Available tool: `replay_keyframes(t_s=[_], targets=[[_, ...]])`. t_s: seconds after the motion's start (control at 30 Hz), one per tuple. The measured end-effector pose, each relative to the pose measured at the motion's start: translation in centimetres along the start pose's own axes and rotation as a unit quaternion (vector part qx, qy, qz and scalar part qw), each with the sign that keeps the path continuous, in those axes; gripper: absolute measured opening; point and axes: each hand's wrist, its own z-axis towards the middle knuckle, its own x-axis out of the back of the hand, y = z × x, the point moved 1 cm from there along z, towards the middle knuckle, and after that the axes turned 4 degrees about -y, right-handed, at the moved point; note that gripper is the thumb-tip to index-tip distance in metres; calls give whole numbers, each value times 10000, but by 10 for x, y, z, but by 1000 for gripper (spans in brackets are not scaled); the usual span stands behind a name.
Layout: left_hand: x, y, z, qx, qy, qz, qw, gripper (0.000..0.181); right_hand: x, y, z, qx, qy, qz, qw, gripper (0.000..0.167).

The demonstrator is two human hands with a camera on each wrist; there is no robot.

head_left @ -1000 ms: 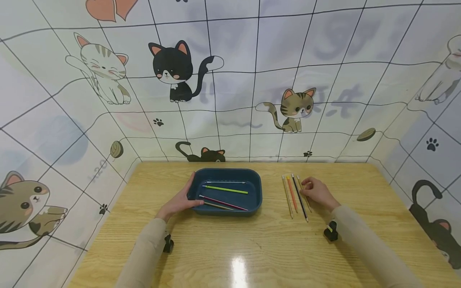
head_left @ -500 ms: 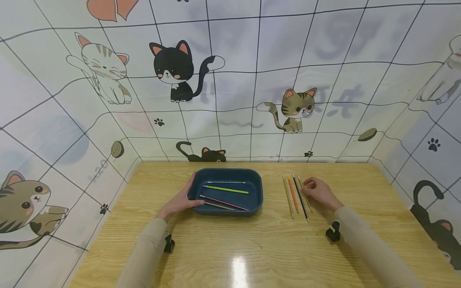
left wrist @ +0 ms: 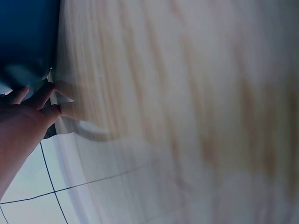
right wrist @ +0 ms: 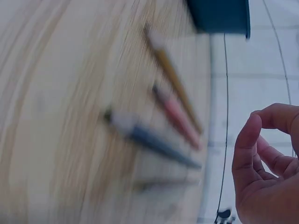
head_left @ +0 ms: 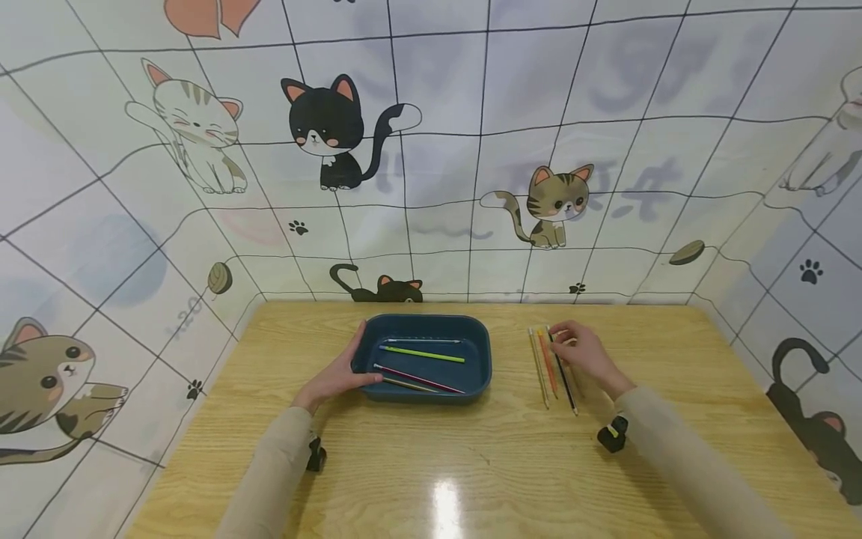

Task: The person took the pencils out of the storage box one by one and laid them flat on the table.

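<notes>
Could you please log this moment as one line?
left hand: holds dark-blue rectangular tray | inside: four differently coloured slim pencils | right hand: near slim black wooden pencil

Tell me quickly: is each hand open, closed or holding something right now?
Left hand: holding the dark-blue rectangular tray with rounded corners.
Right hand: closed in a seemingly empty pinch, close to the slim black pencil.

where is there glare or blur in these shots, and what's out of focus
Head: a bright glare patch on the table near the bottom edge, picture otherwise fairly clear; left wrist: wood grain soft and washed out, left hand clearer; right wrist: pencils on the table blurred, right hand sharper.
</notes>
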Motion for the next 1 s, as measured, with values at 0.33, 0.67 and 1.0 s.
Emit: replay_keyframes(t_s=[0.33,0.67,1.0], targets=[[2,0,3,17,33,68,10000,109,-36,-43,7,510,-240,453,9974,27],[1,-37,16,25,174,165,9997,115,-75,-69,17,654,-746,918,9908,28],[-2,-37,15,55,170,104,9998,116,-120,-88,29,736,-1573,782,9817,27]])
